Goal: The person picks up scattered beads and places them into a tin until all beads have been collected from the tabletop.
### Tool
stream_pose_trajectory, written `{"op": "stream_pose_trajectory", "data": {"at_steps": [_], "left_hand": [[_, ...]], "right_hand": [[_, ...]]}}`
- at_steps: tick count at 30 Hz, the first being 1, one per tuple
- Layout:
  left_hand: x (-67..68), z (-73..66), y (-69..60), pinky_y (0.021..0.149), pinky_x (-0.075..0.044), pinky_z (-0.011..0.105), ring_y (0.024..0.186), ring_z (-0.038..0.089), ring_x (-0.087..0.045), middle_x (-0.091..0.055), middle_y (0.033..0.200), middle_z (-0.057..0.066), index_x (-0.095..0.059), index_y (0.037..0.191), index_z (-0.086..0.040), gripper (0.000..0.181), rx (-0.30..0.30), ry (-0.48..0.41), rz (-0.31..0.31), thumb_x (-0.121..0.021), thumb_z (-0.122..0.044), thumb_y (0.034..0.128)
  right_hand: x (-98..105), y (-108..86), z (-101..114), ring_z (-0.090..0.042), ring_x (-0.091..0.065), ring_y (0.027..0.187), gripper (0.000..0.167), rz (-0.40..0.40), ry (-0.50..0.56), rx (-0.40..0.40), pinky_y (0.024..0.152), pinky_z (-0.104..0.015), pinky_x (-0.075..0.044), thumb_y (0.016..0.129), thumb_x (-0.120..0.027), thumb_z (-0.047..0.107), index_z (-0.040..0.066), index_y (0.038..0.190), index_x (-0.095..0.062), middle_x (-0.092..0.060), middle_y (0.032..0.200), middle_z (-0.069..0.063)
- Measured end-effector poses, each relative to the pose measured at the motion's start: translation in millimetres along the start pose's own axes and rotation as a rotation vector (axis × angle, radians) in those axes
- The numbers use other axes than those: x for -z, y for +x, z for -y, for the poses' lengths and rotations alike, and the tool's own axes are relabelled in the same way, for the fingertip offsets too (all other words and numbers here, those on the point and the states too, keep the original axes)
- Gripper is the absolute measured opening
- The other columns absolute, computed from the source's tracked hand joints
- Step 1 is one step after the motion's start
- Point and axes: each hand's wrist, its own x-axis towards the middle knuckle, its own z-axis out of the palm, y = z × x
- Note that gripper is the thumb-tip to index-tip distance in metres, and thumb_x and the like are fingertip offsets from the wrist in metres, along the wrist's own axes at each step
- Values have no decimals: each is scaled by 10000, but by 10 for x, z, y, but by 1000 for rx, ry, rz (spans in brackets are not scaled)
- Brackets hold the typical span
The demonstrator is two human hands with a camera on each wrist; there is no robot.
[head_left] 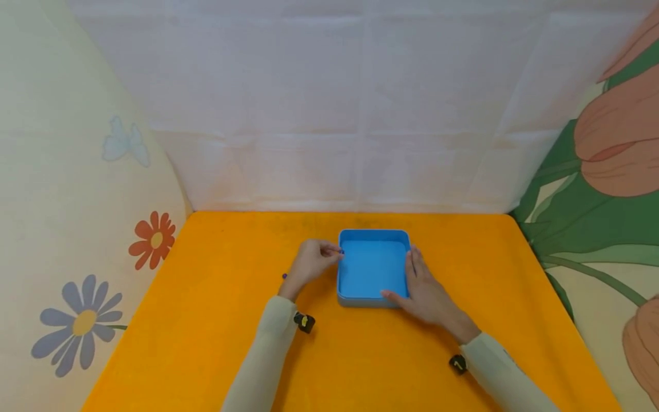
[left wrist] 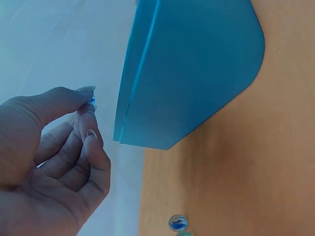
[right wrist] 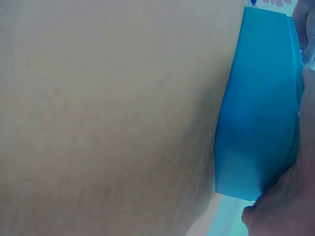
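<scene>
1. While the blue box [head_left: 368,302] is steadied on the table [head_left: 195,355], a small glass marble [left wrist: 92,101] is held near its left rim by the left hand [head_left: 311,262].
2. Left side: the marble is pinched between the tips of thumb and finger; the other fingers are bent toward the palm, with nothing else seen in them.
3. Right side: the right hand [head_left: 424,289] is unclenched, its fingers laid straight along the box's right wall, its thumb set at the near rim. The box appears to be braced by it, not lifted.
4. In the left wrist view the held marble is seen a little above rim level and apart from the wall. Whether the opening has been reached cannot be told.
5. Left of the box, a loose marble [left wrist: 178,222], clear with a blue swirl, is found on the table. Just beside it a second marble [left wrist: 184,234] is partly cut off by the edge of the view.
6. Step in hand, as judged: one marble is being brought to the box; release has not yet been made.
7. Next move, as judged: a short carry inward past the rim is called for, then a low, gentle loosening of the pinch, so that bouncing is limited. Bracing should be kept up meanwhile.
</scene>
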Motion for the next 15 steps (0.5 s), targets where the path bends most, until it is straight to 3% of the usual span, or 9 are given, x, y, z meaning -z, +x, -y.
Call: {"op": "stream_pose_trajectory", "data": {"at_steps": [15], "left_hand": [[-65,-138,145,707,-577,269,839,163,-669,-778,1001,33,-815,1098,-140,176,-19,40,62,-751,-263,991]], "right_hand": [[11,8,2,-477,-105,1629,1209,6,-5,-5,1237,-625,-334,951,-551,760,-76,1649,-25,53,1753,-274]]}}
